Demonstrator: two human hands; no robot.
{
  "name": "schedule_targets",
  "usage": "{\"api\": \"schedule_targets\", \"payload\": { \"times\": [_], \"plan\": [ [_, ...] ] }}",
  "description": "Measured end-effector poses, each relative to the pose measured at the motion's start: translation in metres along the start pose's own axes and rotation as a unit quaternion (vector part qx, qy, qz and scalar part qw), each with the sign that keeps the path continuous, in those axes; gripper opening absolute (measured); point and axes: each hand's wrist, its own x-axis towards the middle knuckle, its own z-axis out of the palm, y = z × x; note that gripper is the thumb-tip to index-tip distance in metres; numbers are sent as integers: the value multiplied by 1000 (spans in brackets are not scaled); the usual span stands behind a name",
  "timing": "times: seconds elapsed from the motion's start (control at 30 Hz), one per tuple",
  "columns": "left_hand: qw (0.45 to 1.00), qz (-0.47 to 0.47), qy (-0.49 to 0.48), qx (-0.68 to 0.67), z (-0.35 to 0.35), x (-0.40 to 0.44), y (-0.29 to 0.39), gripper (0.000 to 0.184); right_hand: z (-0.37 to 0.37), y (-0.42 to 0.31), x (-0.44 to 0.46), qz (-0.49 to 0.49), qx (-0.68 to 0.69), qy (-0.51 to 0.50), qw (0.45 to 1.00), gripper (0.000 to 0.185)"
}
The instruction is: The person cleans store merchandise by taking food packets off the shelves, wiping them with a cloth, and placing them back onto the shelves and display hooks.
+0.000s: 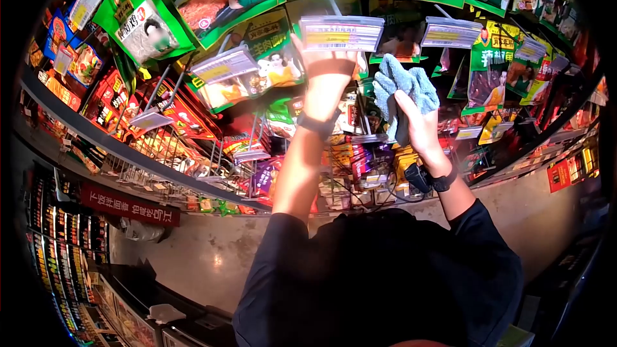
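My right hand point(421, 130) is closed on a blue-grey cloth point(406, 90), in front of the hanging packets and below a price tag point(451, 32). The thumb lies over the cloth. My left hand point(326, 59) reaches up among the packets, partly behind another price tag holder point(341, 33). Its fingers are blurred and mostly hidden, so what they touch cannot be made out. A green and yellow seasoning packet point(273, 64) hangs just to its left. Dark bands circle both wrists.
Green packets point(218, 0) hang from metal hooks along the top. Red packets point(116, 99) sit at the left behind a curved dark shelf edge point(144, 167). Wire baskets of small goods stand below my hands. A freezer cabinet point(128, 311) and bottle shelves point(67, 244) are at the lower left.
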Motion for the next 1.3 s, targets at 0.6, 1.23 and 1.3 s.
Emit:
{"api": "schedule_targets", "payload": {
  "times": [0.6, 1.23, 1.3],
  "plan": [
    [764, -15, 281, -581, -91, -117, 9, 27, -25, -17, -36, -13, 53, 4, 998, 38],
    [528, 220, 143, -808, -102, -103, 62, 36, -16, -3, -49, 27, -61, 46, 997, 27],
    [489, 215, 158, -830, -107, -101, 68, 35, -19, 4, -52, 82, -104, 17, 991, 24]
  ]
}}
